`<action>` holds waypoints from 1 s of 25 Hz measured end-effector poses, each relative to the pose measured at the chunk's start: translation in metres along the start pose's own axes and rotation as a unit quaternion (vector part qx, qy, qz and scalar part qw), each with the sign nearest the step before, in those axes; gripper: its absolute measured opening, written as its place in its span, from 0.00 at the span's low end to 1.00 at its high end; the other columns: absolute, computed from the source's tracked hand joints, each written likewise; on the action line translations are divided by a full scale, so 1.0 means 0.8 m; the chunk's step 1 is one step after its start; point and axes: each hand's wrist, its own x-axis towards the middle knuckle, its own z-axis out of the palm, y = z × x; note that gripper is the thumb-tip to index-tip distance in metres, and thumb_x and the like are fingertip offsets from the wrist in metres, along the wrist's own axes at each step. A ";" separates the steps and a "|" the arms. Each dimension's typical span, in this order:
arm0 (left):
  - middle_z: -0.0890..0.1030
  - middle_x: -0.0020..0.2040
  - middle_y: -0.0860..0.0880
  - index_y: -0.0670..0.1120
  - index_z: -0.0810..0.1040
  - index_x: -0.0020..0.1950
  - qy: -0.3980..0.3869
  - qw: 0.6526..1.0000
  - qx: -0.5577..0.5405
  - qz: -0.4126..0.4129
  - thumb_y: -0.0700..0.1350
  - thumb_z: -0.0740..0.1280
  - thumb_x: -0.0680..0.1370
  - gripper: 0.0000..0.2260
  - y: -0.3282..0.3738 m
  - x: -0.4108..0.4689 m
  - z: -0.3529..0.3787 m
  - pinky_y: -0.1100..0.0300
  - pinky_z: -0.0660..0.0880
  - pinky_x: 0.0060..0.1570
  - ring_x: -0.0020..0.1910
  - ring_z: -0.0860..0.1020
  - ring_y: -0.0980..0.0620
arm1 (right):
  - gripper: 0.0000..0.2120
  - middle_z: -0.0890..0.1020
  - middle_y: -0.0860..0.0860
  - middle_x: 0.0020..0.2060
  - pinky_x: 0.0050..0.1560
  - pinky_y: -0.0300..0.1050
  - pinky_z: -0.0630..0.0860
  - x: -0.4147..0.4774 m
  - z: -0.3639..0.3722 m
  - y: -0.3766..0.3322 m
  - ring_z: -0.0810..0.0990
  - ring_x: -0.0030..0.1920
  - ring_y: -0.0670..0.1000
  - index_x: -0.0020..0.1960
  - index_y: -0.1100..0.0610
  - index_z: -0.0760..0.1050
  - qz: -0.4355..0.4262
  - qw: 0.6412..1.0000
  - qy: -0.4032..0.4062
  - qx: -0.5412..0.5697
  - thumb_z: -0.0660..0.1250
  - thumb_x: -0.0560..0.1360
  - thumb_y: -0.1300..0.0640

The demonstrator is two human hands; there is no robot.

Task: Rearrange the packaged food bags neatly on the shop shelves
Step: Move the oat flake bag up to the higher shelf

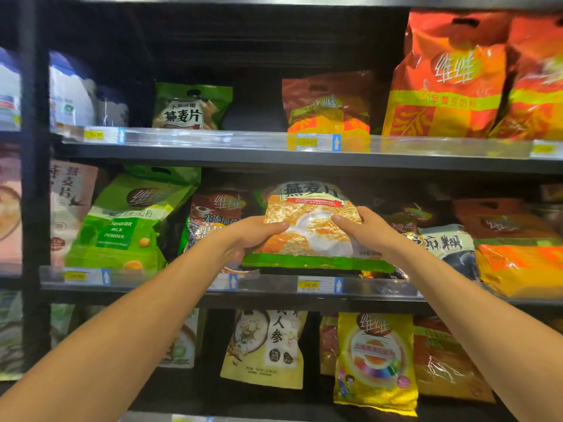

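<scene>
A: Both hands are up at the middle shelf [274,292]. The left hand [253,236] is clamped on the left edge of the oat flake bag [307,226], thumb laid across the front face and the other fingers tucked out of sight behind.

B: And the right hand [362,229] mirrors it on the right edge, thumb on the front, the rest hidden behind the pack. So neither hand is spread; each is pinching the bag between thumb and fingers.

A: The bag sits directly between the two hands, gripped at about mid-height. Neither hand looks nearer; they seem level with each other.

B: Where is the bag against the shelf? Its green bottom seam hangs just above the shelf's front lip, over the yellow price tag [309,284]. I can't tell whether it touches the ledge.

A: Its long axis runs top to bottom, title end up and green seam down, printed face towards the camera. The top leans back into the shelf, so it's tilted rather than fully upright.

B: To its left stands the brown bag [219,217], just beside the left wrist, with the green soybean milk powder bag [128,220] leaning beyond it.

A: On the right, the dark sesame paste bag [447,248] crowds in behind the right wrist.

B: My read: the move turns on pushing straight back into that gap, keeping the title end up.
</scene>
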 end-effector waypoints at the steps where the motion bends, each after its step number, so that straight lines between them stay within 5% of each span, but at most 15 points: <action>1: 0.77 0.74 0.49 0.52 0.71 0.77 -0.005 1.000 -0.001 -0.005 0.76 0.78 0.56 0.55 -0.005 -0.001 -0.004 0.39 0.66 0.76 0.73 0.75 0.43 | 0.30 0.84 0.46 0.58 0.50 0.48 0.78 -0.009 0.000 -0.005 0.83 0.55 0.49 0.65 0.48 0.76 0.002 1.000 0.000 -0.002 0.69 0.72 0.29; 3: 0.78 0.73 0.49 0.51 0.72 0.76 -0.012 1.000 -0.005 -0.011 0.73 0.78 0.58 0.51 0.003 -0.032 -0.003 0.39 0.68 0.75 0.72 0.76 0.43 | 0.30 0.85 0.46 0.57 0.50 0.48 0.79 -0.030 0.001 -0.018 0.84 0.55 0.49 0.65 0.48 0.76 0.009 1.000 0.000 -0.004 0.69 0.72 0.29; 8: 0.87 0.60 0.49 0.47 0.79 0.68 -0.014 1.000 -0.009 0.000 0.58 0.71 0.80 0.21 0.013 -0.106 -0.004 0.47 0.74 0.72 0.62 0.84 0.47 | 0.26 0.82 0.44 0.56 0.43 0.43 0.76 -0.091 0.011 -0.057 0.82 0.52 0.46 0.65 0.49 0.72 0.024 1.000 0.014 0.003 0.68 0.76 0.33; 14: 0.87 0.60 0.50 0.51 0.80 0.66 -0.013 1.000 0.018 0.021 0.62 0.72 0.77 0.22 0.004 -0.190 -0.038 0.48 0.73 0.72 0.62 0.83 0.47 | 0.21 0.80 0.42 0.54 0.39 0.39 0.72 -0.177 0.043 -0.119 0.79 0.49 0.41 0.65 0.48 0.70 0.008 0.999 0.033 0.026 0.68 0.78 0.38; 18: 0.80 0.68 0.39 0.53 0.82 0.63 -0.036 0.999 -0.006 0.039 0.69 0.82 0.59 0.37 -0.003 -0.251 -0.083 0.46 0.67 0.75 0.62 0.79 0.47 | 0.20 0.78 0.37 0.50 0.41 0.36 0.71 -0.231 0.071 -0.174 0.78 0.48 0.38 0.65 0.46 0.68 -0.028 0.998 0.040 0.042 0.69 0.79 0.40; 25: 0.87 0.59 0.47 0.48 0.81 0.64 0.028 0.997 0.000 0.075 0.53 0.70 0.82 0.14 0.041 -0.364 -0.161 0.46 0.76 0.70 0.63 0.84 0.44 | 0.20 0.82 0.40 0.52 0.44 0.38 0.75 -0.264 0.111 -0.284 0.81 0.50 0.40 0.64 0.47 0.70 -0.087 0.992 0.041 0.079 0.71 0.78 0.42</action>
